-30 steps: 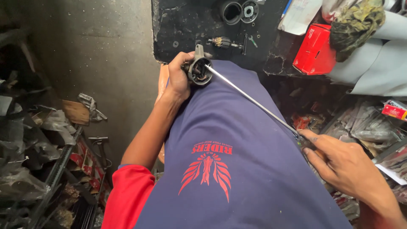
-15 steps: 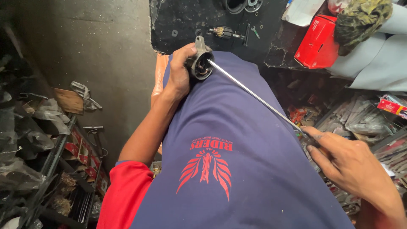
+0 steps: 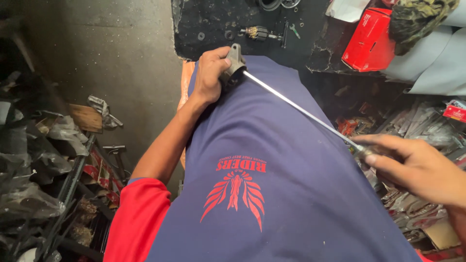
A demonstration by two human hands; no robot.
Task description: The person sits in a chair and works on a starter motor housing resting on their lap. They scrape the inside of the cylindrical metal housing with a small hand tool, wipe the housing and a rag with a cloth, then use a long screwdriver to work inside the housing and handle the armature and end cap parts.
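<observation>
A cluttered workshop, dark table (image 3: pixel 208 19) ahead — my left hand (image 3: pixel 209 75) grips the metal housing (image 3: pixel 234 68) at my chest; my right hand (image 3: pixel 412 167) grasps the long screwdriver (image 3: pixel 301 109) reaching into it — it could slip and jab my fingers.

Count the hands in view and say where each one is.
2. The left hand grips a dark metal part on the knee. The right hand holds the long screwdriver at its handle, lower right. No other hands show.
</observation>
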